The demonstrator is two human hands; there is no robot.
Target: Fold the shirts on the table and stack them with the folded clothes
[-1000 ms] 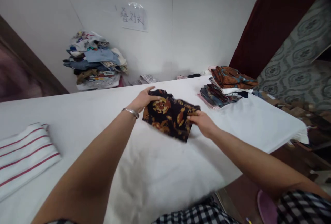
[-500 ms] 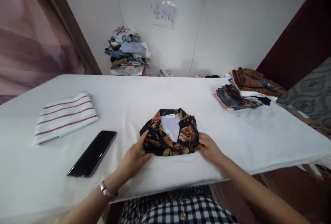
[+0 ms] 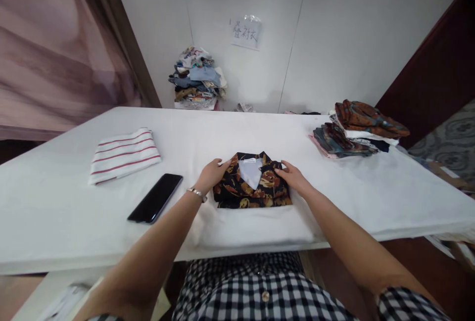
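A dark shirt (image 3: 265, 182) with a brown and gold print lies folded into a compact rectangle, collar at the far side and pale lining showing in the neck opening. At its far left corner, near the shoulder, my left hand (image 3: 211, 175) closes thumb and fingers on the cloth. My right hand (image 3: 295, 177) pinches the far right corner beside the collar. The undersides of both grips are hidden. To the left of my left wrist lies a black phone (image 3: 156, 198).
A folded white cloth with red stripes (image 3: 126, 155) lies at the left of the white table (image 3: 230, 130). Folded clothes (image 3: 341, 140) are stacked at the right, with an orange-brown garment (image 3: 367, 118) on top. Another clothes pile (image 3: 198, 81) stands behind the table, below a paper sign (image 3: 247, 33).
Both my hands have moved from the shirt's lower sides up to its far corners. The shirt's sides and near edge look straighter. The camera view has shifted.
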